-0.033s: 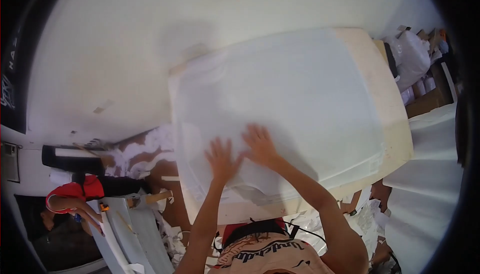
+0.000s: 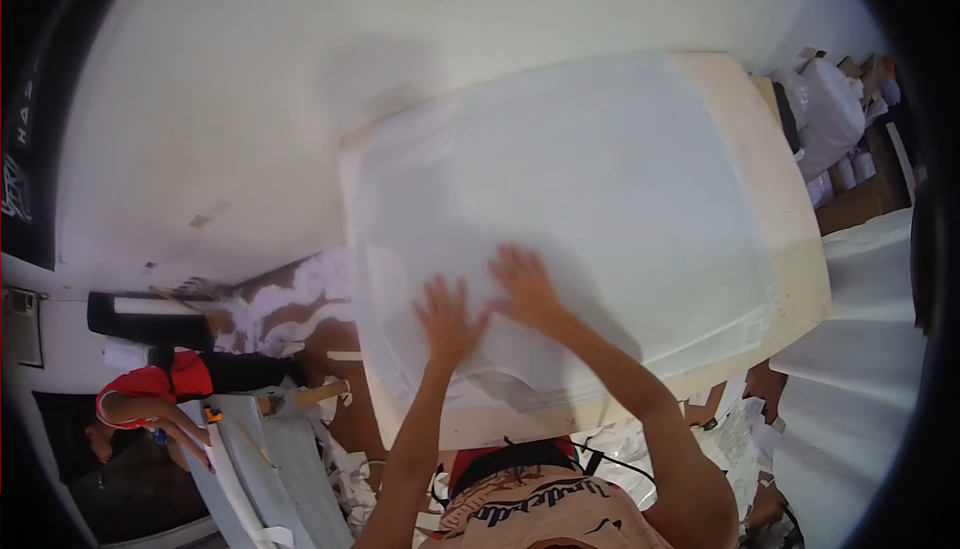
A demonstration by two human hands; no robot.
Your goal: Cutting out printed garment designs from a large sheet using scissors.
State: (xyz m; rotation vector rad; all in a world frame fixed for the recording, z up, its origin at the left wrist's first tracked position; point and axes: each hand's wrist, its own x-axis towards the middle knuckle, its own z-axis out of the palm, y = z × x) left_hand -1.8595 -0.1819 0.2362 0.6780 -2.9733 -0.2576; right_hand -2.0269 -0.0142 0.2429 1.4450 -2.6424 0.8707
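A broad, pale, translucent sheet (image 2: 610,189) lies over a cream-coloured board (image 2: 785,249), with wrinkles along its near and left edges. On the lower left part of the sheet is my left hand (image 2: 450,324), fingers spread. My right hand (image 2: 530,289), a little farther forward and to the right, also lies open on it with its fingers apart. The fingers of both hands are slightly blurred, and neither hand holds anything.
A co-worker in a red top (image 2: 140,394) bends over a grey table (image 2: 265,459) at lower left. Wrapped bundles (image 2: 830,114) and boxes stand at right beside hanging white sheeting (image 2: 850,319). Paper scraps (image 2: 310,299) litter the floor. A white wall (image 2: 240,99) rises behind the board.
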